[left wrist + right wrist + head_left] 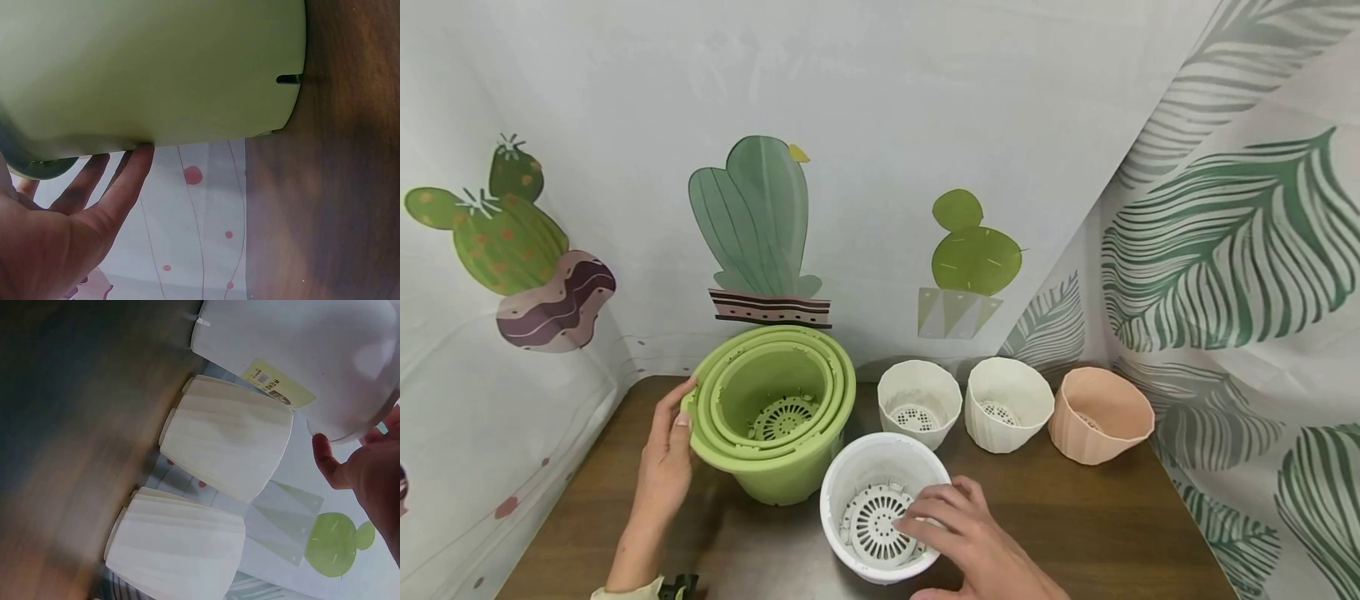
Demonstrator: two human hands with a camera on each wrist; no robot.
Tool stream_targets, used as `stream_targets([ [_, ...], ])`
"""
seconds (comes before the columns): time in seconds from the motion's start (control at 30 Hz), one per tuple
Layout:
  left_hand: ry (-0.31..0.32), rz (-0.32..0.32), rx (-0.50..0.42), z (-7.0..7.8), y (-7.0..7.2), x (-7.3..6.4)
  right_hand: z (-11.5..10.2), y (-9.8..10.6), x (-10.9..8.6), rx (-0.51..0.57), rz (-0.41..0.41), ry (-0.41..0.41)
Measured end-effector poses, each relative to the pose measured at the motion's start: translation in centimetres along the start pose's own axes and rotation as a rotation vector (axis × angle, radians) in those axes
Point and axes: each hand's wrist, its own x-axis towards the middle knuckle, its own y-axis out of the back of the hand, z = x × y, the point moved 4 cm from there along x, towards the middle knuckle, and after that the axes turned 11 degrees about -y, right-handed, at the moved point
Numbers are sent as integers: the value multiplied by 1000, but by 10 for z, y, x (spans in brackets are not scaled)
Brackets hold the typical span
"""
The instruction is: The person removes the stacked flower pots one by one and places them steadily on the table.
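Observation:
A nested stack of green plant pots point(767, 475) stands at the back left, slotted bases down. My left hand point(662, 458) rests against the outer pot's left side, thumb at its rim; in the left wrist view its extended fingers point(128, 181) touch the green wall. A white plant pot point(841, 533) with a slotted base stands in front, right of the stack. My right hand point(973, 542) holds it at the right rim, fingers reaching over into the opening. The thumb point(325, 462) lies outside, below the rim, in the right wrist view.
Along the back stand two cream ribbed pots, a left one point(891, 429) and a right one point(1000, 437), then a peach pot point(1078, 442). All are on the brown wooden table point(1090, 533). A printed cloth point(880, 100) hangs behind. The white pot carries a yellowish label point(275, 381).

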Motion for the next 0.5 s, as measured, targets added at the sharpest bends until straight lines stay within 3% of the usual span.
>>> stream_targets([
  [0.5, -3, -3, -49, -1, 0, 0, 0, 20, 18, -25, 19, -29],
])
